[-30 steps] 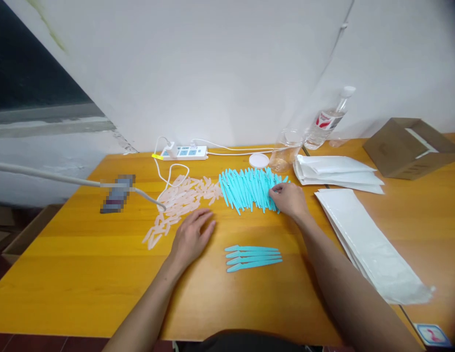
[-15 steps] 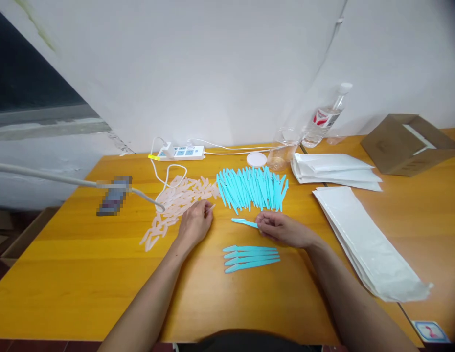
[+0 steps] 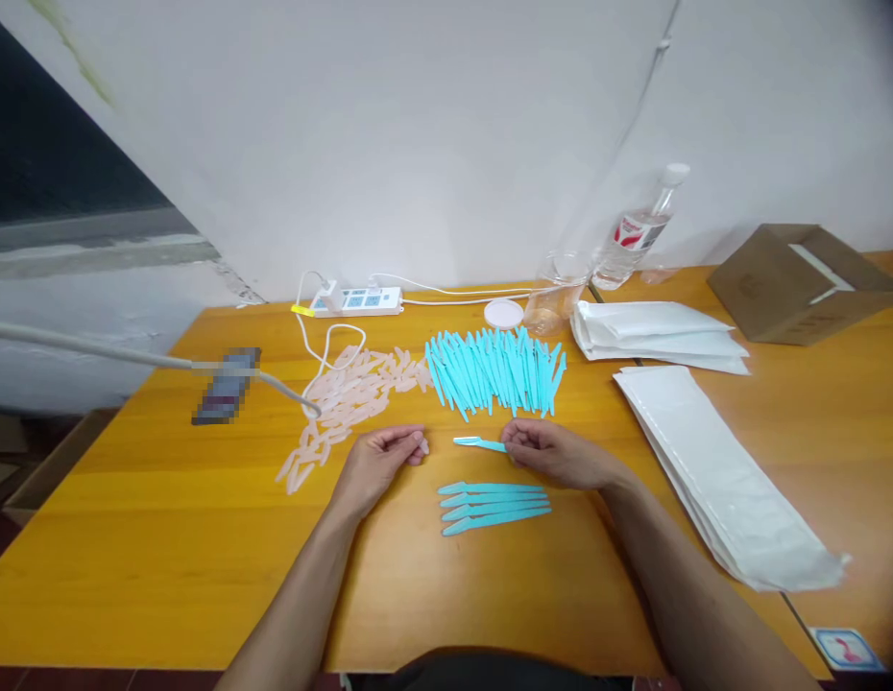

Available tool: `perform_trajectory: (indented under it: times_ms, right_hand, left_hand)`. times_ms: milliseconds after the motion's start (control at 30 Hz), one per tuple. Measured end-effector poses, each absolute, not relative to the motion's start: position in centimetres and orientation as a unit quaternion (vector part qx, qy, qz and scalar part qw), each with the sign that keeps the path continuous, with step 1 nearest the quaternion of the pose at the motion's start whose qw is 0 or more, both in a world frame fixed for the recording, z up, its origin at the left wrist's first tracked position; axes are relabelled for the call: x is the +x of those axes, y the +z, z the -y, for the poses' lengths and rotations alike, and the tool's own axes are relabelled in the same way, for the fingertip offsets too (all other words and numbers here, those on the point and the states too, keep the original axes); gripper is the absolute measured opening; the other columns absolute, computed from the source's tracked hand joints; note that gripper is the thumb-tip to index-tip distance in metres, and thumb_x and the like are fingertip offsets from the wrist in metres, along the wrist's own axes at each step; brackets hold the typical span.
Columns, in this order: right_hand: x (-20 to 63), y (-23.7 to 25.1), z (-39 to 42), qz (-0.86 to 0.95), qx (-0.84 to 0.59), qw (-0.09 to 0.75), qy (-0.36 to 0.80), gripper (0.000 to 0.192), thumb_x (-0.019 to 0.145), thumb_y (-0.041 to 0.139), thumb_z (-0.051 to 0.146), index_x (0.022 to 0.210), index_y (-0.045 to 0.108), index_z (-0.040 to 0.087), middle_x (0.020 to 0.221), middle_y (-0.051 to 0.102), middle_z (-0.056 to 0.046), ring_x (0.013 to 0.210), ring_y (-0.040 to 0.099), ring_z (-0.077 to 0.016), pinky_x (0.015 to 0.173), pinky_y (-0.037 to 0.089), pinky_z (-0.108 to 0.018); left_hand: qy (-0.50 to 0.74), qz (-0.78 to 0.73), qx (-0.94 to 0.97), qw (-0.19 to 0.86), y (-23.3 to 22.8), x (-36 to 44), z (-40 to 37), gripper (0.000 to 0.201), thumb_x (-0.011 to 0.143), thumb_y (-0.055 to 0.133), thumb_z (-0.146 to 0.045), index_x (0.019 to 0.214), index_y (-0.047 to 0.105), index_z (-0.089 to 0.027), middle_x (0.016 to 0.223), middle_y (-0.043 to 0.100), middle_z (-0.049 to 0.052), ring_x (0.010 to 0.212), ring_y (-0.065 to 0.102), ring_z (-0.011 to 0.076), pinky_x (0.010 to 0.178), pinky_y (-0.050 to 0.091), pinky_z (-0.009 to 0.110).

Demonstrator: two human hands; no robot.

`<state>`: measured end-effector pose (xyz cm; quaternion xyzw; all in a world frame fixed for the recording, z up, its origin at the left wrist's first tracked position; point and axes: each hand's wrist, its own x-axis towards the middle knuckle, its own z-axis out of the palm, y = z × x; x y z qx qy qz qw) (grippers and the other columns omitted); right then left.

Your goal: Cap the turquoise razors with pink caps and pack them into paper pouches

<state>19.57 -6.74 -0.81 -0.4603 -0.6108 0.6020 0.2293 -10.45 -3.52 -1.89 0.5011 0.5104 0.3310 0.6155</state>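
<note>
My right hand (image 3: 554, 451) pinches one turquoise plastic razor (image 3: 477, 443) by its handle, blade end pointing left, just above the table. My left hand (image 3: 380, 459) is curled a short way to the left of it, fingertips closed on a small pale pink cap (image 3: 421, 444). Below the hands lies a neat row of several turquoise razors (image 3: 494, 507). Behind them sits a big pile of turquoise razors (image 3: 494, 369). A scatter of pale pink caps (image 3: 349, 395) spreads to the left of that pile.
On the orange table (image 3: 165, 537), long white pouches (image 3: 720, 480) lie at the right, with more folded ones (image 3: 655, 336) behind. A cardboard box (image 3: 799, 283), water bottle (image 3: 638, 230), clear cup (image 3: 554, 293), white lid (image 3: 505, 313), power strip (image 3: 356, 301) and phone on a stand arm (image 3: 223, 384) stand around.
My right hand drew one razor out of the big pile toward me. My left hand picked a pink cap from the scatter and moved in toward the razor's tip.
</note>
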Motion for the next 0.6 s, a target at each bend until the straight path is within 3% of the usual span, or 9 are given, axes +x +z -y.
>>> perform_trajectory:
  times_ms: [100, 167, 333, 600]
  right_hand:
    - [19.6, -0.9, 6.7, 0.612, -0.461, 0.230, 0.600, 0.031, 0.096, 0.053, 0.048, 0.087, 0.052, 0.019, 0.070, 0.043, 0.006, 0.061, 0.034, -0.0095, 0.056, 0.028, -0.024]
    - [19.6, -0.9, 6.7, 0.616, -0.455, 0.233, 0.599, 0.030, 0.096, 0.054, 0.047, 0.087, 0.053, 0.019, 0.071, 0.042, 0.006, 0.062, 0.035, -0.0096, 0.056, 0.028, -0.024]
    - [19.6, -1.1, 6.6, 0.617, -0.450, 0.229, 0.604, 0.029, 0.096, 0.054, 0.046, 0.089, 0.054, 0.018, 0.071, 0.041, 0.006, 0.062, 0.034, -0.0097, 0.056, 0.028, -0.024]
    - [19.6, -0.9, 6.8, 0.635, -0.442, 0.224, 0.592, 0.027, 0.097, 0.053, 0.043, 0.090, 0.057, 0.018, 0.072, 0.045, 0.005, 0.063, 0.037, -0.0096, 0.056, 0.030, -0.023]
  left_hand:
    - [0.311, -0.493, 0.530, 0.617, -1.8, -10.4, 3.7, 0.049, 0.079, 0.078, -0.048, 0.115, 0.074, -0.015, 0.100, 0.076, 0.008, 0.084, 0.067, 0.0155, 0.084, 0.053, 0.028]
    - [0.288, -0.493, 0.552, 0.608, -1.7, -10.2, 3.8, 0.052, 0.081, 0.076, -0.051, 0.117, 0.073, -0.014, 0.095, 0.075, 0.008, 0.081, 0.067, 0.0149, 0.081, 0.053, 0.028]
    - [0.214, -0.503, 0.610, 0.574, -0.9, -9.5, 4.1, 0.051, 0.089, 0.062, -0.059, 0.104, 0.076, -0.012, 0.074, 0.066, 0.003, 0.062, 0.057, 0.0116, 0.061, 0.047, 0.023]
    - [0.142, -0.484, 0.672, 0.543, 0.0, -8.3, 4.6, 0.045, 0.094, 0.054, -0.053, 0.082, 0.071, -0.013, 0.059, 0.049, -0.004, 0.053, 0.039, 0.0094, 0.050, 0.028, 0.021]
